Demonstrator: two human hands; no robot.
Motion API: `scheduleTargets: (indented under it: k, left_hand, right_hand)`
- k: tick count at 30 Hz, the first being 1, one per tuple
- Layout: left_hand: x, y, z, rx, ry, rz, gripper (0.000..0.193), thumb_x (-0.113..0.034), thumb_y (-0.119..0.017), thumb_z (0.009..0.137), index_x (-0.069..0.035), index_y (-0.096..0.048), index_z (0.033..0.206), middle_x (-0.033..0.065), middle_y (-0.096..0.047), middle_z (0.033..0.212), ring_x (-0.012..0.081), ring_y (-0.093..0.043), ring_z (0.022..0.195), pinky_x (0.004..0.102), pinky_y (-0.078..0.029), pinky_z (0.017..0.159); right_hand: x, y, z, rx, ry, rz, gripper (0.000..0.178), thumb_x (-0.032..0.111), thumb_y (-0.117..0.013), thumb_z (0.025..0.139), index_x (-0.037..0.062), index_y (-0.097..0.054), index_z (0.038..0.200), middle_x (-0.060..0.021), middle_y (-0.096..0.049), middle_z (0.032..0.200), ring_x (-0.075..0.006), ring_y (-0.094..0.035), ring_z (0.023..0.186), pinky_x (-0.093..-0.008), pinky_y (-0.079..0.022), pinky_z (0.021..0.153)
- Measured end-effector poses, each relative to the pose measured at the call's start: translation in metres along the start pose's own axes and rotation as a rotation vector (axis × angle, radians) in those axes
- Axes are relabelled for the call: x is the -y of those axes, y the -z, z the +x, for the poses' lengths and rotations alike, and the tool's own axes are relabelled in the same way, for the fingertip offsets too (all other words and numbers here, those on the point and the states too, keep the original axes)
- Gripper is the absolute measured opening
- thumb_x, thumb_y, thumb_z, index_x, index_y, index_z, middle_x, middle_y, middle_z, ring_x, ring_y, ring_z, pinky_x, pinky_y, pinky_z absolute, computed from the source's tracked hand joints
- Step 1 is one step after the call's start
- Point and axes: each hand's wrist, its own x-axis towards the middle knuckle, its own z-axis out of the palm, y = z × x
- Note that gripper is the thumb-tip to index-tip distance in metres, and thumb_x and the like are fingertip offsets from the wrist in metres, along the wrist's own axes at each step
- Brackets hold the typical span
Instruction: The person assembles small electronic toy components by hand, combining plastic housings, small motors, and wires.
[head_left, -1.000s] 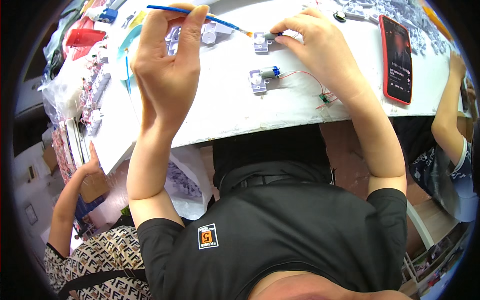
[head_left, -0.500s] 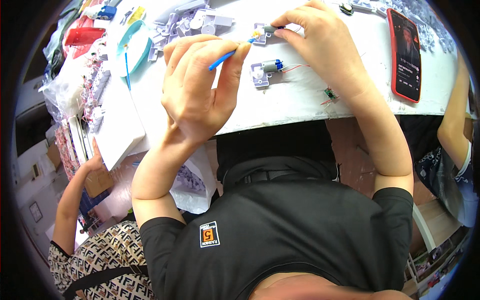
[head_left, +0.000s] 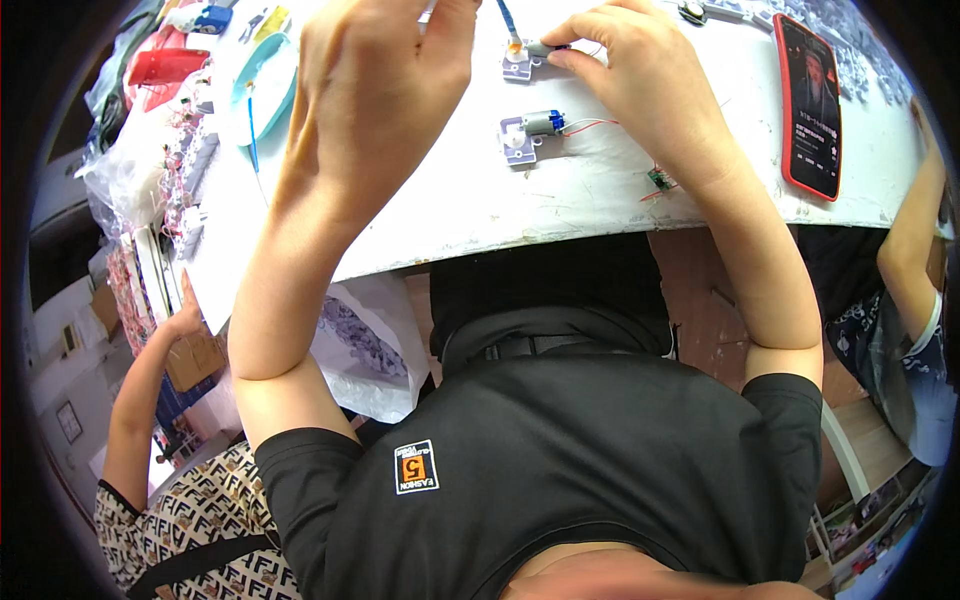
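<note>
My left hand (head_left: pixel 385 90) is raised over the table with its fingers closed on a thin blue brush (head_left: pixel 507 18). The brush's yellowish tip meets the gear area of a small grey plastic housing (head_left: pixel 516 72). Beside it my right hand (head_left: pixel 635 65) pinches a small motor (head_left: pixel 541 49) seated in that housing, between thumb and forefinger. Nearer to me lies a second housing (head_left: pixel 519 152) with a white gear and a blue-ended motor (head_left: pixel 543 123), from which red and white wires run. The upper part of my left hand is cut off by the frame.
At left, a teal dish (head_left: pixel 284 105) has another blue brush (head_left: pixel 253 135) over its rim. Wired grey parts (head_left: pixel 185 190) line the left side. A small green circuit board (head_left: pixel 658 180) and a red-cased phone (head_left: pixel 811 110) lie right. Co-workers' arms (head_left: pixel 145 390) show at both sides.
My left hand has risen and come closer to the camera. The brush, slanted before, now stands steeply with its tip at the gear. My right hand has barely moved.
</note>
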Motion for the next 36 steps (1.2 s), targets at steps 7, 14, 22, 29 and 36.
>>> scheduleTargets:
  k: [7,14,22,29,36]
  left_hand:
    - [-0.015,0.015,-0.001,0.665,-0.250,0.993,0.022,0.008,-0.076,0.084,0.002,-0.068,0.103,0.0124,-0.072,0.095,0.0297,-0.069,0.085,0.0324,-0.054,0.078]
    - [-0.015,0.037,-0.019,0.700,-0.316,0.870,0.027,0.007,-0.076,0.078,-0.002,-0.066,0.102,0.0091,-0.068,0.087,0.0279,-0.068,0.086,0.0377,-0.050,0.081]
    - [-0.013,0.062,-0.029,0.517,-0.202,0.873,0.027,0.007,-0.078,0.082,-0.001,-0.069,0.107,0.0097,-0.074,0.092,0.0258,-0.070,0.089,0.0348,-0.051,0.078]
    - [-0.005,0.063,-0.030,0.334,-0.093,0.699,0.022,0.006,-0.077,0.086,-0.001,-0.070,0.106,0.0098,-0.076,0.098,0.0253,-0.070,0.094,0.0332,-0.054,0.083]
    - [-0.002,0.074,-0.037,0.420,-0.074,0.797,0.020,0.005,-0.075,0.089,0.000,-0.070,0.107,0.0097,-0.075,0.099,0.0218,-0.070,0.096,0.0315,-0.054,0.086]
  right_hand:
    - [-0.007,-0.002,0.000,-0.016,-0.003,-0.006,0.008,0.009,-0.075,0.080,0.0032,-0.074,0.085,-0.0138,-0.070,0.086,-0.0331,-0.063,0.094,-0.0425,-0.051,0.086]
    - [-0.014,-0.004,-0.003,-0.009,0.039,-0.102,0.015,0.012,-0.075,0.086,0.0053,-0.077,0.100,-0.0113,-0.069,0.093,-0.0278,-0.064,0.097,-0.0369,-0.051,0.087]
    - [-0.012,-0.005,-0.003,-0.010,0.025,-0.058,0.014,0.013,-0.076,0.086,0.0056,-0.077,0.099,-0.0101,-0.070,0.090,-0.0269,-0.064,0.096,-0.0364,-0.051,0.086]
    - [-0.008,-0.005,-0.001,0.008,-0.032,-0.026,0.016,0.012,-0.077,0.086,0.0057,-0.078,0.100,-0.0093,-0.070,0.090,-0.0250,-0.064,0.093,-0.0349,-0.051,0.084]
    - [-0.010,-0.006,-0.003,0.000,0.016,-0.049,0.015,0.011,-0.077,0.086,0.0052,-0.078,0.100,-0.0093,-0.070,0.091,-0.0247,-0.064,0.093,-0.0343,-0.051,0.084]
